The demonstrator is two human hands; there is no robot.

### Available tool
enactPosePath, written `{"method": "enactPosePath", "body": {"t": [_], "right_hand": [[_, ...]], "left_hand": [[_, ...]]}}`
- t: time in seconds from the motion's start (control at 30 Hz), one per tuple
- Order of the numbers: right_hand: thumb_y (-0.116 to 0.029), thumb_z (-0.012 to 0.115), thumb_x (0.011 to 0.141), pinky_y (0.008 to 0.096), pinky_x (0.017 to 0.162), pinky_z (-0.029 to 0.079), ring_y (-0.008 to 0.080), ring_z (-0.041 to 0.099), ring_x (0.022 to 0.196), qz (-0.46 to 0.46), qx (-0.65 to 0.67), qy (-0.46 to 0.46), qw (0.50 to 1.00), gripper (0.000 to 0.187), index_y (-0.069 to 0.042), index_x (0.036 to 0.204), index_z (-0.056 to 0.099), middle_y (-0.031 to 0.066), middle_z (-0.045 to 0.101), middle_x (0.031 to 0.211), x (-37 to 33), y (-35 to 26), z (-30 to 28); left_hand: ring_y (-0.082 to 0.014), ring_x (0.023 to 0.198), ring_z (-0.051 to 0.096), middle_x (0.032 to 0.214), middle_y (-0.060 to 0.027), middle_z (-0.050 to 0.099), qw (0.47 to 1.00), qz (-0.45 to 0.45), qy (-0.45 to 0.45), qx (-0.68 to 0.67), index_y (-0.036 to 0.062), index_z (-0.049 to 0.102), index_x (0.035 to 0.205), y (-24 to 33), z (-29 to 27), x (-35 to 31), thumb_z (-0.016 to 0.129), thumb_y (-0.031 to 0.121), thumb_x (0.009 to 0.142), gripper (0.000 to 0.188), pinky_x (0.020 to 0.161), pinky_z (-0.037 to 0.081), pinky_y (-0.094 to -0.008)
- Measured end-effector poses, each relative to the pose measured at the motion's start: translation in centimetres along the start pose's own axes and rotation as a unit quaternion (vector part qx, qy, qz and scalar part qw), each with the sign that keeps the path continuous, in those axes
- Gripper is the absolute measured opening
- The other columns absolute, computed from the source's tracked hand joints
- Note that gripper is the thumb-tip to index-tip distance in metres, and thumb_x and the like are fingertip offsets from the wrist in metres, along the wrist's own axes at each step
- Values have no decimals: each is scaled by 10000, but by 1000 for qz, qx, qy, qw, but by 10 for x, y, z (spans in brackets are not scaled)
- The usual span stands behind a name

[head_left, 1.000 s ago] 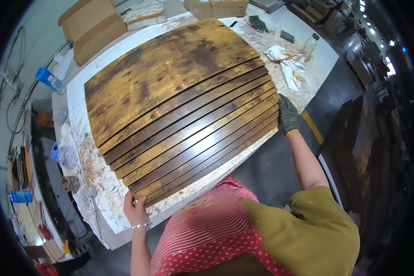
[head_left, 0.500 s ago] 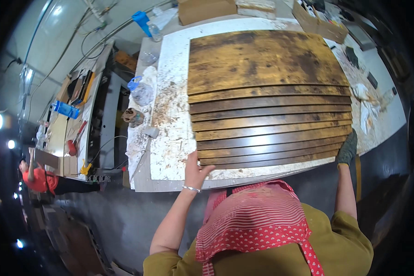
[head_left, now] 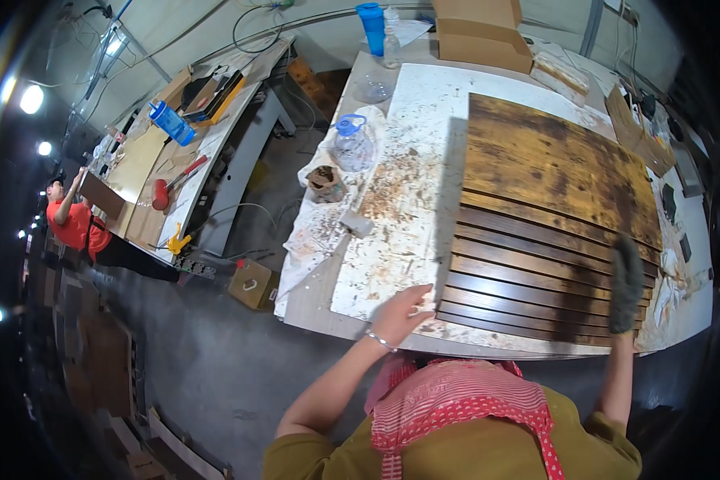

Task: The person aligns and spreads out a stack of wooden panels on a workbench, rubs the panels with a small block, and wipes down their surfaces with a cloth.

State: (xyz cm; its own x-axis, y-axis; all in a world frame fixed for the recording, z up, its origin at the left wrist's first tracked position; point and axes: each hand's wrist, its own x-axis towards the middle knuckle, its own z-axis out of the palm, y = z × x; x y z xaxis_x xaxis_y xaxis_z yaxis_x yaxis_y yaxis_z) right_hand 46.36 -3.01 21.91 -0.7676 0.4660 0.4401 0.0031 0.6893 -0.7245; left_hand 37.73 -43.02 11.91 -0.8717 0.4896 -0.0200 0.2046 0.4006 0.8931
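Observation:
Several wood-grain boards [head_left: 564, 160] lie in a staggered stack on the white table, their brown front edges stepped toward me. Beside the near left corner of the stack is my left hand [head_left: 402, 318], bare with a bracelet at the wrist. Its thumb and fingers are apart and it holds nothing. My right hand [head_left: 626, 286], in a dark grey-green glove, is raised over the right end of the boards and casts a shadow on them. Its fingers point away from me, stretched out, with nothing visible in them.
Brown debris is scattered over the white table surface [head_left: 392, 232] left of the boards. A cut plastic jug [head_left: 352, 142], a brown container [head_left: 325, 184] and a white block [head_left: 357, 223] stand there. Cardboard boxes [head_left: 480, 48] line the back. Another person [head_left: 76, 220] works at the left bench.
The view has swung left, so the boards appear farther right. My left hand has let go of the stack's corner. My gloved right hand has lifted from the right edge to above the boards.

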Motion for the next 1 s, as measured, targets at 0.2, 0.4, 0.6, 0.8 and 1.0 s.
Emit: {"method": "enactPosePath", "body": {"t": [0.2, 0.4, 0.6, 0.8, 1.0], "right_hand": [[-313, 588, 830, 386, 829, 451, 311, 560, 984, -255, -16, -374, 892, 437, -79, 1190, 511, 159, 559, 1101, 3, -178, 245], [-513, 549, 770, 411, 809, 463, 334, 587, 960, -178, -195, -487, 833, 613, -59, 1179, 497, 209, 589, 1024, 8, -211, 359], [-329, 561, 856, 344, 681, 481, 244, 604, 788, 162, 203, -522, 813, 325, -51, 1023, 565, 141, 621, 914, 33, -187, 351], [-328, 597, 864, 253, 587, 470, 125, 584, 721, 402, 509, -454, 611, 326, -47, 1029, 588, 65, 630, 902, 49, -176, 349], [-308, 556, 863, 352, 891, 442, 277, 539, 1064, -119, 44, -434, 892, 505, -79, 1295, 434, 149, 527, 1203, 92, -197, 362]], "left_hand": [[-163, 666, 581, 817, -85, 630, 964, 33, 255, 61, 19, 639, 924, -23, -168, 34, 604, 65, 818, 120, 611, 469, -266], [-265, 703, 606, 773, -130, 627, 927, 18, 249, 278, 23, 637, 828, -54, -259, 121, 638, 211, 789, 192, 650, 468, -344], [-293, 756, 589, 793, -106, 586, 936, 1, 144, 322, 67, 616, 768, -61, -253, 156, 650, 241, 763, 177, 660, 469, -399], [-289, 752, 581, 790, -84, 572, 918, 62, 165, 355, 85, 632, 777, -58, -246, 174, 625, 167, 764, 83, 637, 458, -381], [-211, 611, 629, 726, -106, 650, 958, 27, 209, 197, 41, 619, 811, -55, -284, 182, 599, 148, 786, 112, 591, 478, -295]]}}
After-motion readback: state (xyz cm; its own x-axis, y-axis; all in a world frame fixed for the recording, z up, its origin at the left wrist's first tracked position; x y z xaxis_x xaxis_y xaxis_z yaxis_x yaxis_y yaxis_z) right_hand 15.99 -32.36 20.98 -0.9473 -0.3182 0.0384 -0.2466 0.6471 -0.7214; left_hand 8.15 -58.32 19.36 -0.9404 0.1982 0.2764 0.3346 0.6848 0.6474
